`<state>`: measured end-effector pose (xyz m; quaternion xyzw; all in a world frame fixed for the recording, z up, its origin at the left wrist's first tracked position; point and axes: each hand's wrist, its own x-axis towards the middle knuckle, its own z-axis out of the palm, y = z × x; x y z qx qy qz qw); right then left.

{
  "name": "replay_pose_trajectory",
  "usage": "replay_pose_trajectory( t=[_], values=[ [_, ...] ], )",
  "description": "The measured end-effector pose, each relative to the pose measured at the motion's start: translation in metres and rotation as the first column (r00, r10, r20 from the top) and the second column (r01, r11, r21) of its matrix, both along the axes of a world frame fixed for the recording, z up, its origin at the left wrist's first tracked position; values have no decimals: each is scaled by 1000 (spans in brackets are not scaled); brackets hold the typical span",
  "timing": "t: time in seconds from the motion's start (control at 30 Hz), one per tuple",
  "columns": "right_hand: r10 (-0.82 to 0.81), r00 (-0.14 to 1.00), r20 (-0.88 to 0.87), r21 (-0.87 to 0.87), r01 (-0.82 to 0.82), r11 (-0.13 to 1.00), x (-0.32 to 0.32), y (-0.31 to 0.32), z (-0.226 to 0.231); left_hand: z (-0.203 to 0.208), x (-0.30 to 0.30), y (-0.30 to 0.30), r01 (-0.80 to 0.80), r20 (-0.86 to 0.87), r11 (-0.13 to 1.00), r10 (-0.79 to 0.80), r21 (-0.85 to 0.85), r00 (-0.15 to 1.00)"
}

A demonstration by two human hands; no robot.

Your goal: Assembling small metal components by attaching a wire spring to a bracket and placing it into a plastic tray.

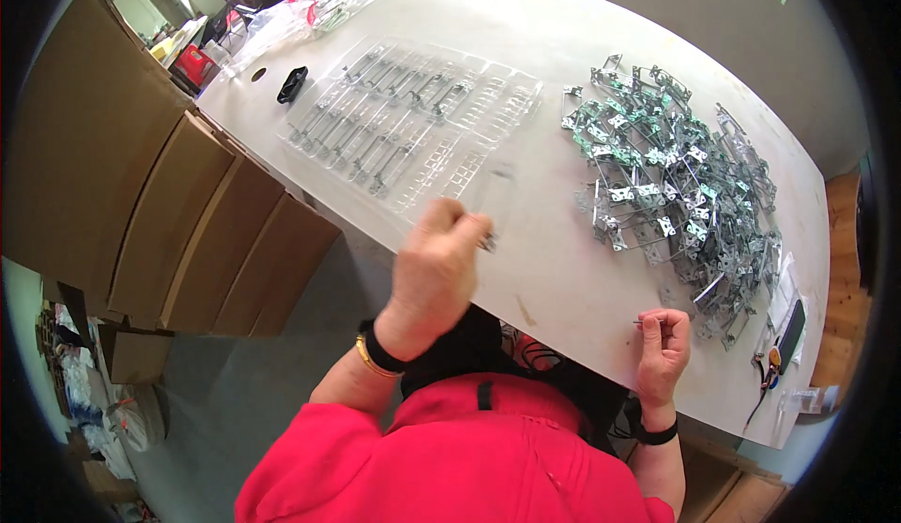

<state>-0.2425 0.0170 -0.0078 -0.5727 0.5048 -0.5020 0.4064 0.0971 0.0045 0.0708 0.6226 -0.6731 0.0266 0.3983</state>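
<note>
My left hand is closed above the table's near edge, gripping a small metal bracket whose far end is smeared by motion. Just beyond it lies a clear plastic tray with rows of moulded slots, several of them filled with silvery rod-shaped brackets. At the near right edge, my right hand has thumb and fingers pinched together. A thin metal piece pokes out of that pinch; the rest of it is hidden. Beyond the right hand spreads a large heap of loose metal brackets.
Pliers and a dark-handled tool lie at the table's right edge. A small black holder sits left of the tray, with plastic bags at the far left. Cardboard boxes stand against the table's left side.
</note>
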Motion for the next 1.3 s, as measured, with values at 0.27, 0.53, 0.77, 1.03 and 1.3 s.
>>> replay_pose_trajectory(
  t=[0.27,0.53,0.77,1.03,1.3],
  values=[
    [-14,1000,10,29,13,999,1,1,1,2,69,-12,-284,-33,954,283,-96,959],
    [-20,1000,-10,30,21,999,0,0,-1,-16,89,-29,-227,84,969,235,-103,968],
    [-9,1000,-18,28,10,1000,0,-1,0,-26,96,-34,-237,201,965,255,-110,946],
    [-12,1000,-13,23,13,1000,-1,-2,-2,-29,95,-35,-240,242,966,257,-98,936],
    [-16,1000,-12,26,17,1000,0,-1,-2,-32,98,-35,-249,272,965,261,-77,926]
  ],
)
